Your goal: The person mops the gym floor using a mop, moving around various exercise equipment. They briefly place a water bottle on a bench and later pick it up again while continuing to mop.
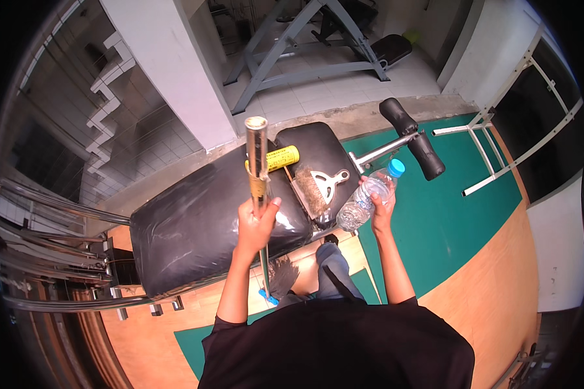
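Note:
My left hand (pixel 258 226) is wrapped around the upright metal handle of a broom (pixel 257 155), with tape wound below its top end. Down by my feet are the broom's blue fitting (pixel 268 296) and dark bristles (pixel 283 276). In my right hand (pixel 382 206) is a clear plastic bottle (pixel 354 214) with a blue cap, tilted over the bench's edge. On the black padded bench (pixel 190 228) between my hands lie a hand brush (pixel 321 187) with a pale handle and tan bristles, and a yellow cylindrical container (pixel 283 157) bearing writing, partly hidden by the broom handle.
A padded roller (pixel 426 154) on a metal bar juts from the bench's right end. Chrome rails (pixel 63 304) stand at left. A white metal frame (pixel 503 170) rests on the green mat (pixel 443 233) at right. Beyond a low ledge stands a grey steel frame (pixel 272 58).

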